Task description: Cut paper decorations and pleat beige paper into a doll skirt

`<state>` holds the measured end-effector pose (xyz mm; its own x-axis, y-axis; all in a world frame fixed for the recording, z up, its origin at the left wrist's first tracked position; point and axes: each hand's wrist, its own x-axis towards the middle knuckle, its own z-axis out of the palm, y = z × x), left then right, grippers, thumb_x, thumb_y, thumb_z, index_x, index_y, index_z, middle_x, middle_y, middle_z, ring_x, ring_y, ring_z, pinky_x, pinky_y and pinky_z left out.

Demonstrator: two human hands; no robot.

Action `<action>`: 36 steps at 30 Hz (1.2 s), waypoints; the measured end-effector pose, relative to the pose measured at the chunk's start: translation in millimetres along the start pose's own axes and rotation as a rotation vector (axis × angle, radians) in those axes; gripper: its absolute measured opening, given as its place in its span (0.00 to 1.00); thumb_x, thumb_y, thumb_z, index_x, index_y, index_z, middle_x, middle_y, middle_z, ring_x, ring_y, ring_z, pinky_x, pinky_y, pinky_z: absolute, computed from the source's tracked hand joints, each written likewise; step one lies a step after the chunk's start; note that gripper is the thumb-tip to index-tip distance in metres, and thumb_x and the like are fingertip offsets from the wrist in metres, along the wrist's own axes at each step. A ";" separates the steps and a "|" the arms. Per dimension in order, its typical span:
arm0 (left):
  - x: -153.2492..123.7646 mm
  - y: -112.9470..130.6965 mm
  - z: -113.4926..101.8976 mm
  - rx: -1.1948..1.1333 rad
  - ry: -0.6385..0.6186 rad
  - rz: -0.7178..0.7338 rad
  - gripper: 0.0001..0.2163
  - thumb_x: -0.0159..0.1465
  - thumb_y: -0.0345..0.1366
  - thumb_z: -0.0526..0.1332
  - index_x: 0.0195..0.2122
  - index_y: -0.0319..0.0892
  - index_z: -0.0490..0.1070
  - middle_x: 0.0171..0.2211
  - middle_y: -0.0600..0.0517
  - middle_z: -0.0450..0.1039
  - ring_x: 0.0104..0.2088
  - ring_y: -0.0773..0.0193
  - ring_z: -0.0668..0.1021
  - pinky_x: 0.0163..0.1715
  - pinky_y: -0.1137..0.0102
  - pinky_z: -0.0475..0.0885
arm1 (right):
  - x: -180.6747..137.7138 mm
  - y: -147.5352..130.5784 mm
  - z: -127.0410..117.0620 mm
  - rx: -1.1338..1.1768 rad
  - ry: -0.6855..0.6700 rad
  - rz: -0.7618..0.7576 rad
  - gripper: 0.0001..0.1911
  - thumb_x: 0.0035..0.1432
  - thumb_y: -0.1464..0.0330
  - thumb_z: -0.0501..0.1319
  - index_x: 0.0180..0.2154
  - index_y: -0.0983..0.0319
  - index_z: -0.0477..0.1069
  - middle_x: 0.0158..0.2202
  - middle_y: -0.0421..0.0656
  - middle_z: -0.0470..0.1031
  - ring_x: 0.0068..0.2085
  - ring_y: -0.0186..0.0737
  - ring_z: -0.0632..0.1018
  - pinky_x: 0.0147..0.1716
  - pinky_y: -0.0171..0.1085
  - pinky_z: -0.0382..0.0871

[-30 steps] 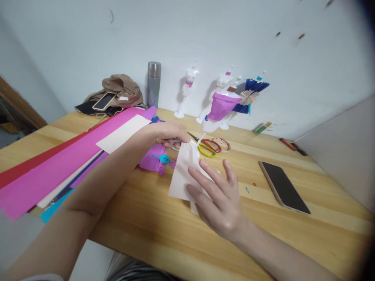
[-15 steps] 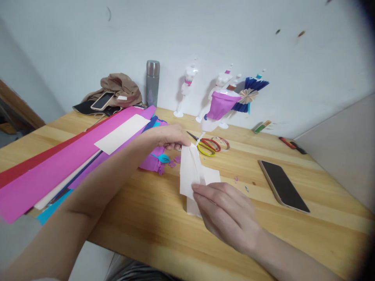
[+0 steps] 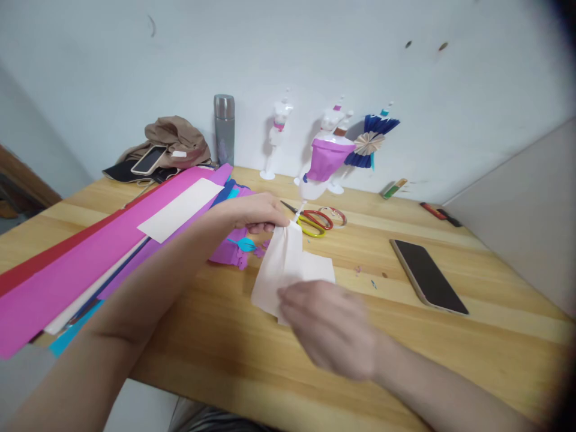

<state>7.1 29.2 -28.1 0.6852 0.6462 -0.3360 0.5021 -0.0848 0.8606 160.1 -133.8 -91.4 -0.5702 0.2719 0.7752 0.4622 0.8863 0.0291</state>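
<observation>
My left hand (image 3: 265, 214) pinches the top of a white sheet of paper (image 3: 279, 264), gathered beside the thin stem of a small mannequin. The sheet hangs down and flares to the left. My right hand (image 3: 326, 327), smeared by motion, is closed at the paper's lower part with its fingertips on it. Another piece of white paper (image 3: 318, 267) shows behind the sheet. The small mannequin (image 3: 332, 161), dressed in a purple paper top, tilts above my left hand. Scissors (image 3: 315, 222) with red and yellow handles lie just behind the paper.
Long coloured paper sheets (image 3: 108, 234) cover the table's left side, beside purple scraps and a blue paper leaf (image 3: 246, 244). A flask (image 3: 224, 129) and more small mannequins (image 3: 275, 141) stand by the wall. A phone (image 3: 427, 276) lies on the right.
The sheet's lower part has swung left and spread wider. My right hand has moved a little left and down with it. My left hand keeps its pinch at the top.
</observation>
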 end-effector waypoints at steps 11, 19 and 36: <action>-13.4 6.6 4.8 0.309 -0.169 0.142 0.12 0.61 0.37 0.63 0.21 0.41 0.68 0.15 0.57 0.65 0.13 0.72 0.65 0.14 0.76 0.58 | -26.8 87.8 -14.9 0.436 0.017 0.882 0.18 0.68 0.53 0.60 0.46 0.58 0.79 0.49 0.48 0.82 0.53 0.50 0.81 0.54 0.50 0.75; -9.5 5.0 22.7 0.345 -0.141 0.172 0.08 0.60 0.39 0.64 0.28 0.42 0.68 0.15 0.58 0.64 0.13 0.71 0.66 0.14 0.76 0.57 | -11.0 74.2 -18.7 0.670 -0.195 1.016 0.28 0.59 0.43 0.63 0.31 0.62 0.80 0.30 0.44 0.79 0.33 0.42 0.78 0.34 0.40 0.72; -19.4 18.5 29.9 0.173 -0.079 0.204 0.29 0.62 0.41 0.65 0.65 0.51 0.63 0.57 0.47 0.72 0.18 0.76 0.74 0.16 0.76 0.66 | -6.8 78.1 -20.9 0.840 0.012 1.176 0.23 0.48 0.49 0.71 0.23 0.61 0.72 0.20 0.36 0.65 0.24 0.32 0.64 0.26 0.35 0.57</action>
<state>18.9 -7.6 -17.2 0.8170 0.5418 -0.1975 0.4275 -0.3392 0.8379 214.3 -74.3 -81.2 -0.1400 0.9857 0.0940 0.1203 0.1111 -0.9865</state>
